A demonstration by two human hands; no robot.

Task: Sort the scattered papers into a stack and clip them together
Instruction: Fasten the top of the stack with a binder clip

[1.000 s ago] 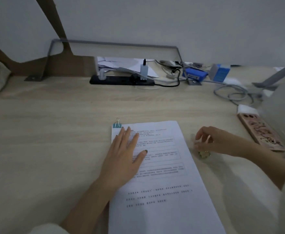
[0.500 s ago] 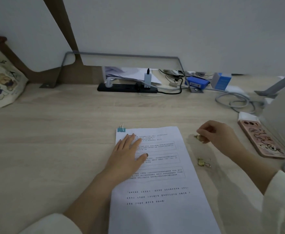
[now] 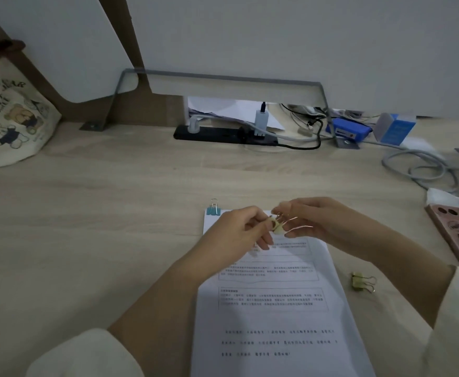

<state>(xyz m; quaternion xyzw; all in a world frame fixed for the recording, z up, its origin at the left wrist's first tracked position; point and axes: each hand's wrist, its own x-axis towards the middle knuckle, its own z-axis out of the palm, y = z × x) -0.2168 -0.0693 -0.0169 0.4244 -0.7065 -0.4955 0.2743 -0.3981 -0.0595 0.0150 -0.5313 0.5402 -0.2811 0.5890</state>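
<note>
Left hand (image 3: pixel 237 232) and right hand (image 3: pixel 319 221) both pinch a yellow binder clip (image 3: pixel 278 227) (above the paper stack (image 3: pixel 277 317)).

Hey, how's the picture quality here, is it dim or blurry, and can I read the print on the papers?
Head view: dim, flat, bluish light, soft shadows, no glare. Head view: the left hand and right hand pinching the yellow clip look slightly blurred. Head view: the print on the papers is too soft to read.
</note>
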